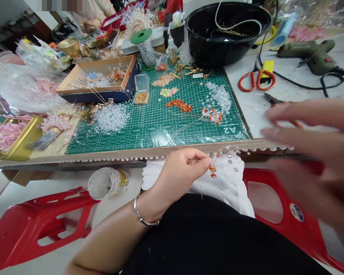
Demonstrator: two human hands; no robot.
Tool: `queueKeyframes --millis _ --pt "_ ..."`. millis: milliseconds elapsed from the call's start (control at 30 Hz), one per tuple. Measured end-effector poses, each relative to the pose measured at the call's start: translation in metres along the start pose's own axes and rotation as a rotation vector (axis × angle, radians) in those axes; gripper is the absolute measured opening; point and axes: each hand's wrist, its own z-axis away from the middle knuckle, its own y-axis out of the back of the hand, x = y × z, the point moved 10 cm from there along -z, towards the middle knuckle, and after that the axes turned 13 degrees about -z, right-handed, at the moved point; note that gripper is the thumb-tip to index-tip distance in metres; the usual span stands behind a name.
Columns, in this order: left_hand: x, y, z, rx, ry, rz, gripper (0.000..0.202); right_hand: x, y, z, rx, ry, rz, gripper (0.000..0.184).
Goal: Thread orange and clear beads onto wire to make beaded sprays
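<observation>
My left hand [180,170] is pinched shut on a thin wire [213,162] strung with small orange beads, which hangs just past my fingertips above a white cloth [220,183] on my lap. My right hand [312,152] is blurred at the right, its fingers apart and holding nothing. Its nearest things are a pair of pliers [273,100] and the table edge. On the green A2 cutting mat [157,131] lie a heap of clear beads [110,118], orange bead strands [179,105] and a beaded wire sprig [213,114].
Behind the mat are a black basin [226,32], a hot glue gun [309,57] and orange-handled scissors [256,79]. A wooden tray [94,74] holds beadwork. A co-worker [91,19] sits at the far side. Red plastic stools [40,229] stand on the floor.
</observation>
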Motion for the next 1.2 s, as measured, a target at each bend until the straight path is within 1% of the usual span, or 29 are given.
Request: queueKeyframes --millis 33,67,100,133,167,233,300,367,500,600,667,733,867,933,1033,1133,1200 --pt "0.003 -0.004 0.0 -0.023 -0.014 0.002 0.014 -0.024 -0.009 -0.003 -0.034 0.166 -0.028 0.037" --pt "0.008 -0.007 0.001 -0.042 -0.035 0.021 0.014 -0.039 -0.024 -0.005 -0.1 0.263 -0.046 0.03" --pt "0.012 -0.009 0.001 -0.057 -0.06 0.051 0.014 -0.048 -0.037 -0.006 -0.148 0.326 -0.042 0.025" --pt "0.016 -0.01 0.002 -0.062 -0.08 0.083 0.013 -0.05 -0.049 -0.008 -0.17 0.344 -0.009 0.021" --pt "0.018 -0.011 0.002 -0.066 -0.082 0.111 0.012 -0.047 -0.057 -0.009 -0.16 0.337 0.021 0.02" --pt "0.013 -0.012 0.002 -0.077 -0.03 0.156 0.01 -0.04 -0.073 -0.006 -0.204 0.357 0.065 0.024" --pt "0.005 -0.014 0.001 -0.09 0.044 0.188 0.008 -0.033 -0.08 -0.001 -0.231 0.385 0.086 0.027" --pt "0.002 -0.015 0.001 -0.099 0.061 0.209 0.008 -0.025 -0.08 0.003 -0.239 0.355 0.031 0.024" --pt "0.004 -0.015 0.0 -0.106 0.011 0.182 0.017 -0.005 -0.073 0.0 -0.256 0.135 -0.249 0.026" --pt "0.003 -0.016 -0.001 -0.124 0.0 0.126 0.021 0.008 -0.066 -0.002 -0.237 0.004 -0.385 0.023" --pt "-0.002 -0.015 -0.001 -0.131 0.023 0.096 0.023 0.016 -0.065 -0.001 -0.238 -0.059 -0.457 0.021" --pt "-0.005 -0.015 -0.002 -0.134 0.04 0.119 0.022 0.021 -0.065 0.0 -0.241 -0.094 -0.514 0.02" --pt "-0.003 -0.019 -0.002 -0.186 0.035 0.265 0.02 0.022 -0.061 0.0 -0.2 -0.079 -0.537 0.02" --pt "-0.003 -0.02 -0.002 -0.188 0.039 0.288 0.022 0.018 -0.059 0.0 -0.173 -0.061 -0.508 0.02" --pt "-0.005 -0.017 -0.002 -0.131 0.055 0.243 0.026 0.01 -0.058 0.001 -0.128 -0.036 -0.429 0.019" --pt "-0.001 -0.013 -0.002 -0.107 0.025 0.198 0.028 -0.003 -0.06 0.001 -0.13 0.043 -0.287 0.016" --pt "0.005 -0.01 -0.001 -0.111 -0.005 0.079 0.028 -0.009 -0.06 -0.001 -0.153 0.089 -0.243 0.016"
